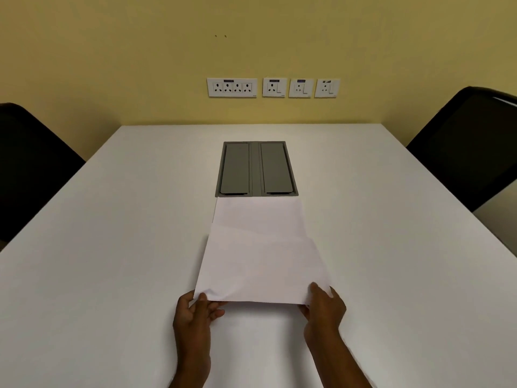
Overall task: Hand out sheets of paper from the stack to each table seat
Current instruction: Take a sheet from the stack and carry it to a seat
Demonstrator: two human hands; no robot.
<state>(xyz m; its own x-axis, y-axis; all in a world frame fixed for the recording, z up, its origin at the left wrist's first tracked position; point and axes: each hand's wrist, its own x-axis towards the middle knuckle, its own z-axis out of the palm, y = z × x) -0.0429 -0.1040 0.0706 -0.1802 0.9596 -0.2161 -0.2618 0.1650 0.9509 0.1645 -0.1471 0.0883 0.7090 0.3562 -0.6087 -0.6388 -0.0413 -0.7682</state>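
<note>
While the stack of paper (257, 214) lies flat in the middle of the white table (112, 247), its far edge right up against the grey hatch (256, 169) set into the tabletop, the person holds one sheet (263, 264) over the stack's near half, offset towards the table's near edge. The left hand (195, 309) pinches the sheet's near left corner, thumb on top and fingers curled beneath. The right hand (324, 305) takes the near right corner likewise, so each grip is closed on that sheet. A black left chair (30, 169) and a black right chair (470, 147) flank the table, and wall sockets (272, 87) line the yellow wall beyond.
</note>
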